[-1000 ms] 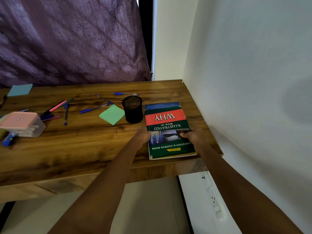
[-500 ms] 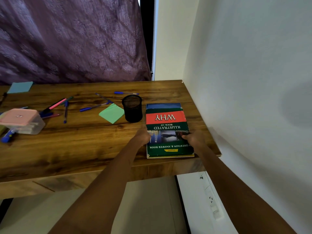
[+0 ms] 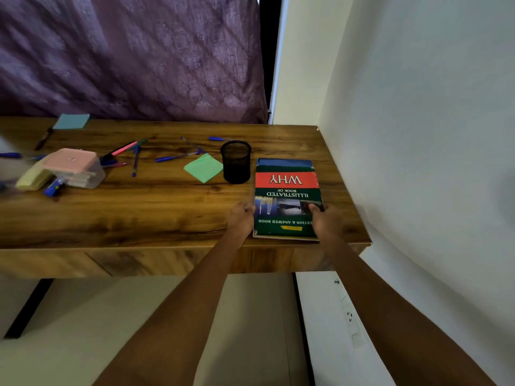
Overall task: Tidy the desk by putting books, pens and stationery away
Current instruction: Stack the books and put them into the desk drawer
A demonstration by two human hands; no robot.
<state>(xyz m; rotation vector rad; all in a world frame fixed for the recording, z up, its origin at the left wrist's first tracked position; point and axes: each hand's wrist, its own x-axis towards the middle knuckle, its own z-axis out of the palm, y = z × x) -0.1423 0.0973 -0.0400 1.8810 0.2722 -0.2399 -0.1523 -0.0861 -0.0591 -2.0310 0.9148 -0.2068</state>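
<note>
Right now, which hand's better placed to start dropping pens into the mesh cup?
Left. The left hand is on the book's cup-side edge, nearer the mesh cup and blue pens; the right hand is wall-side.

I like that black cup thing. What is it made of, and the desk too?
The black cup looks like metal wire mesh, matt black: its wall shows a fine grid. The desk looks like wood or a wood-look laminate, slightly glossy: brown grain streaks show, but real wood cannot be told.

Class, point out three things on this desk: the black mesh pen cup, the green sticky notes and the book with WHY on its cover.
black mesh pen cup (image 3: 236,165), head view, front wall.
green sticky notes (image 3: 204,168), head view, top sheet.
WHY book (image 3: 286,179), head view, red title band.
</note>
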